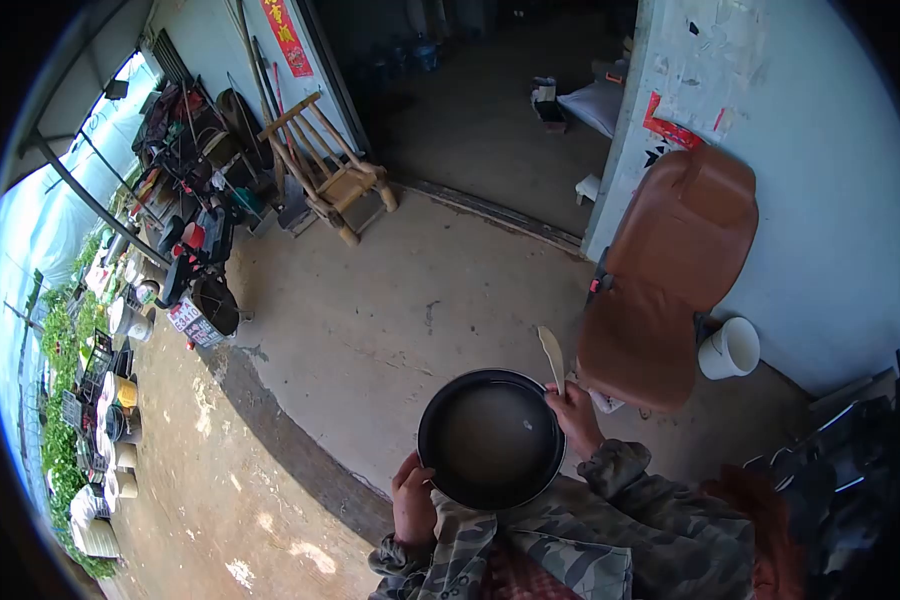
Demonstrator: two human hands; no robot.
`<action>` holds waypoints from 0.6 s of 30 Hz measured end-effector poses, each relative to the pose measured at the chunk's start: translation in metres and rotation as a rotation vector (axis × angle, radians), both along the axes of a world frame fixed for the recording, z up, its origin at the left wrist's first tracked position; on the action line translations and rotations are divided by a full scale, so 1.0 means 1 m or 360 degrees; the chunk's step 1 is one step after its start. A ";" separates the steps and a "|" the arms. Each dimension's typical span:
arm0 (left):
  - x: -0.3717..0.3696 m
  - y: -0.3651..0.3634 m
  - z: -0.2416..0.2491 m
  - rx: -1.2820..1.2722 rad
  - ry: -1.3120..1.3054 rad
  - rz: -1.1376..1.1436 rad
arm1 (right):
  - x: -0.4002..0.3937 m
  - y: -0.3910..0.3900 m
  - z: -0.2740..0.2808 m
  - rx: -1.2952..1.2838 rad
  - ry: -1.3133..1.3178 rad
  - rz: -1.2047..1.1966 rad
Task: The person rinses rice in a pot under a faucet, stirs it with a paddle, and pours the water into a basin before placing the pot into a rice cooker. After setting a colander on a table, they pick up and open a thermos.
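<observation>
A round black pan (490, 492) is held level in front of my body. Cloudy greyish-brown contents (485, 430) cover its bottom, and a small white speck shows in them. My left hand (413, 503) grips the near left rim, thumb over the edge and fingers underneath. At the right rim, my right hand (573, 420) is closed around the handle of a pale, flat-bladed spatula (551, 352) and also steadies the pan. The spatula's blade points up and away, outside the pan. Camouflage sleeves cover both wrists.
A brown car-type seat (660, 290) stands close on the right, beside a white bucket (732, 348). Ahead is an open doorway with a raised sill (485, 215). A bamboo chair (335, 185) and a parked motorbike (205, 290) stand left; buckets and crates line the yard.
</observation>
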State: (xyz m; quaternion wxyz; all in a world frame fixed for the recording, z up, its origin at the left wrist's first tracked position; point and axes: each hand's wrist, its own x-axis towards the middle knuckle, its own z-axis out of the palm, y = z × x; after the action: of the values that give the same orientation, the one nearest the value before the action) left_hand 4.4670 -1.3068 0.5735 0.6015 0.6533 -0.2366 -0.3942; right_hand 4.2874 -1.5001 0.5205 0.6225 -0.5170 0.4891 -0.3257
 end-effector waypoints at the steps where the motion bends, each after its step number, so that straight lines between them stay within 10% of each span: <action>1: 0.014 -0.019 0.000 0.0050 0.0033 -0.0075 | 0.021 -0.024 0.011 0.0024 -0.0003 0.0014; 3: 0.046 -0.066 0.000 0.0061 -0.0458 -0.0103 | 0.056 -0.073 -0.005 -0.0149 0.0024 0.0060; 4: 0.059 -0.095 0.011 0.0085 0.0161 0.0109 | 0.073 -0.096 -0.004 -0.0166 0.0100 0.0062; 8: 0.142 -0.204 -0.013 0.0135 -0.0293 -0.0311 | 0.130 -0.182 -0.005 -0.0181 0.0377 -0.0074; 11: 0.189 -0.281 -0.003 0.0182 0.0275 -0.0147 | 0.162 -0.236 0.002 -0.0191 0.0462 -0.0221; 12: 0.213 -0.304 -0.007 0.0143 -0.0916 -0.0684 | 0.176 -0.256 -0.003 -0.0160 0.0370 -0.0320; 13: 0.228 -0.335 -0.006 0.0127 -0.0910 -0.0741 | 0.188 -0.279 0.000 -0.0152 0.0383 -0.0377; 15: 0.254 -0.396 -0.004 0.0042 0.0188 -0.0368 | 0.211 -0.323 0.008 -0.0111 0.0374 -0.0436; 18: 0.291 -0.475 -0.010 0.0091 0.0268 -0.0477 | 0.237 -0.388 0.020 0.0034 0.0342 -0.0490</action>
State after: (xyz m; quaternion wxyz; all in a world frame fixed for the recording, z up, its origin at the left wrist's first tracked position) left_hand 4.7575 -1.7821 0.5633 0.5348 0.5922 -0.2689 -0.5395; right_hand 4.5247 -1.8881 0.5402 0.5148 -0.4612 0.6295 -0.3549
